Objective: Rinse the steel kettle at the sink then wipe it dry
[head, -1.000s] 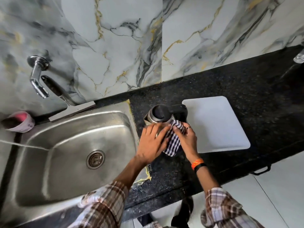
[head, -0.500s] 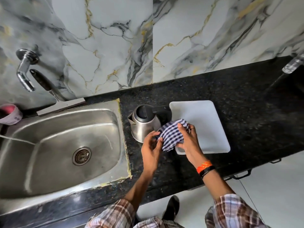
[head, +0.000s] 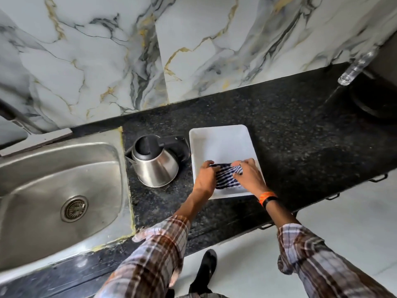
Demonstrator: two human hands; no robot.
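Note:
The steel kettle (head: 156, 166) with a black lid and handle stands upright on the black counter, between the sink (head: 58, 190) and a white tray (head: 223, 143). Nothing touches it. A blue-and-white checked cloth (head: 227, 176) lies on the near part of the tray. My left hand (head: 205, 179) grips its left end and my right hand (head: 250, 176) grips its right end, both resting on the tray to the right of the kettle.
The black granite counter (head: 290, 136) runs right to a clear bottle (head: 356, 67) and a dark round object (head: 378, 91) in the far corner. A marble wall backs it. The sink drain (head: 74, 208) lies at left. White floor is below the counter edge.
Both hands have left the kettle and carried the cloth to the right, down onto the white tray. The kettle now stands alone on the counter.

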